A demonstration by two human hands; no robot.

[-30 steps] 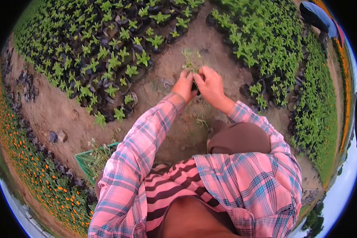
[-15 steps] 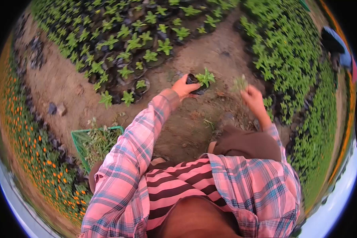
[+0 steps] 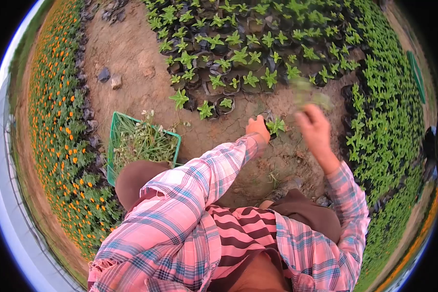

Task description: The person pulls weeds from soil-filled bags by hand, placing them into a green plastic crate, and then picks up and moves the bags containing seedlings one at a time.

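potted seedling (image 3: 276,126): held by left hand (image 3: 259,129), fingers clamped on its side, over bare soil (image 3: 224,129)
blurred sprigs (image 3: 310,93): pinched in right hand (image 3: 315,125), near seedling
green crate (image 3: 179,146): loaded with loose greenery (image 3: 143,143)

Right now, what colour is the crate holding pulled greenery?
Green, showing best in the head view.

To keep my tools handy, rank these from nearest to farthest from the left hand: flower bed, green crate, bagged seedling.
From the left hand:
1. Bagged seedling, just to its right.
2. Green crate, to the left, by the knee.
3. Orange flower bed, far left, beyond the crate.
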